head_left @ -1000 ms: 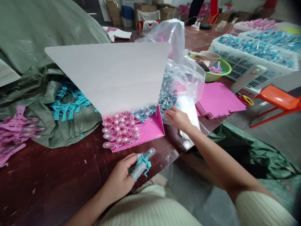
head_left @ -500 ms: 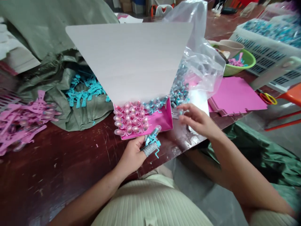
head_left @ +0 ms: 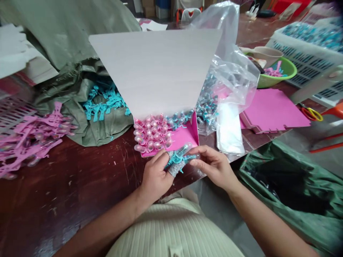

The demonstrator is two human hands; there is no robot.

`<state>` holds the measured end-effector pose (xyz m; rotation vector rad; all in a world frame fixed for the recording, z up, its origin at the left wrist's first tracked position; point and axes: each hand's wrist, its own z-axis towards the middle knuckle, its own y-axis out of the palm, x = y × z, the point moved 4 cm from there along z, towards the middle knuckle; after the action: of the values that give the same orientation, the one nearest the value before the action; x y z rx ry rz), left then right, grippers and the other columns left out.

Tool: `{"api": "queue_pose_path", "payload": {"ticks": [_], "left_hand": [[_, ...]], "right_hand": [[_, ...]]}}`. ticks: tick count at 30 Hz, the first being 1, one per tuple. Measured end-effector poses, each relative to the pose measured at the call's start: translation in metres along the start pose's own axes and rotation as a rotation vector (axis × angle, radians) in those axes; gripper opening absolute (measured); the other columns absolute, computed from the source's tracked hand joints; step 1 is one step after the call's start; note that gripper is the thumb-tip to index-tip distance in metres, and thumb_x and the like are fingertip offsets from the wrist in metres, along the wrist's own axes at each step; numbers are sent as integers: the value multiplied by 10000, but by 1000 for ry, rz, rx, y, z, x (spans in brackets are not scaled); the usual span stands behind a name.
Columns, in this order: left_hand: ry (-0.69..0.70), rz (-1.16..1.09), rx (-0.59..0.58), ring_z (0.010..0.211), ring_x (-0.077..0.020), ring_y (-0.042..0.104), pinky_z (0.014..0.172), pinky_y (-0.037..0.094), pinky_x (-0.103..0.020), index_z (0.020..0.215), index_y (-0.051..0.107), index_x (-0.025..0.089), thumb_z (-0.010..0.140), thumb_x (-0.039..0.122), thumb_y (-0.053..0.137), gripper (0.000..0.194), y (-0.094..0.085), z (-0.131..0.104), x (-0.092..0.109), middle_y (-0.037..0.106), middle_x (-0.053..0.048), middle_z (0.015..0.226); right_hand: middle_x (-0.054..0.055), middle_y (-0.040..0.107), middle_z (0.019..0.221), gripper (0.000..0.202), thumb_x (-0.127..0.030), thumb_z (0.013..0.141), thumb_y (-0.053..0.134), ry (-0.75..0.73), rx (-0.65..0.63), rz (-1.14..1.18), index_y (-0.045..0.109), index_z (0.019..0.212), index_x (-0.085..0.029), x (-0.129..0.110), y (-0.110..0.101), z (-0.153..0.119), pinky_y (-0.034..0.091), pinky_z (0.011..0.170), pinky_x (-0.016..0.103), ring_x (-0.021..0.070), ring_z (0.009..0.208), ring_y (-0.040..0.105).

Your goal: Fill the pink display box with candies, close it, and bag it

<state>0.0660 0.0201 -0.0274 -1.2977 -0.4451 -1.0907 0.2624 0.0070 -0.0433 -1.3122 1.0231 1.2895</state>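
Near frame center, your left hand (head_left: 158,175) gripped a turquoise plastic clip (head_left: 176,158). Your right hand (head_left: 218,167) pinched a clear, round-ended tube (head_left: 194,156).

Looks like a small-goods workshop; judged from scuffed bench (head_left: 93,189), heaps of pink clips (head_left: 34,135) and teal clips (head_left: 101,113), part-filled box (head_left: 184,136), slatted crate (head_left: 296,53) full of small parts, stacked pink card (head_left: 276,109).

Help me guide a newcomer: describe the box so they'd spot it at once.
On the dark red table, just beyond the left hand, sits the box, its big white lid raised. Rows of pink pieces fill its left side. Unlike the flat pink sheets to the right, it has walls and holds things.
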Motion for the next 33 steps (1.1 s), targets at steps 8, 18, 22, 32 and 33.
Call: {"api": "queue_pose_path", "payload": {"ticks": [8,18,22,32,33], "left_hand": [[170,127,-38,686,-133,518,636,421,-241,783,594,174,965,252,608,199,-16,8,9,549,-8,748],[-126,-251,-140,689,-137,525,656,455,-236,750,620,168,900,412,712,301,-15,23,11,552,7,699],[-286,-538,-258,707,-147,569,721,513,-261,770,640,160,864,442,748,317,-11,26,10,587,9,686],[-480,-601,-485,515,-85,469,500,428,-197,745,648,166,852,350,720,224,-5,20,12,555,39,612],[-506,-592,-569,475,-82,450,446,392,-191,764,662,167,872,349,680,212,-2,21,13,557,39,598]], "right_hand": [[10,708,871,440,-427,861,781,39,-102,3,650,1230,-227,-9,-6,2,484,545,220,105,636,590],[50,731,1020,336,-434,960,653,-114,-96,-156,649,1224,-226,-27,-22,11,488,555,217,99,642,614],[66,734,1093,392,-349,936,702,-248,-179,-311,617,1303,-240,-37,-22,15,518,601,226,115,702,658],[123,408,1602,842,-434,829,809,-325,-307,-301,384,1550,-343,-43,-28,21,609,700,271,187,1001,711],[107,340,1646,813,-379,847,802,-387,-370,-346,392,1549,-363,-49,-28,22,619,800,297,210,1134,681]]}}
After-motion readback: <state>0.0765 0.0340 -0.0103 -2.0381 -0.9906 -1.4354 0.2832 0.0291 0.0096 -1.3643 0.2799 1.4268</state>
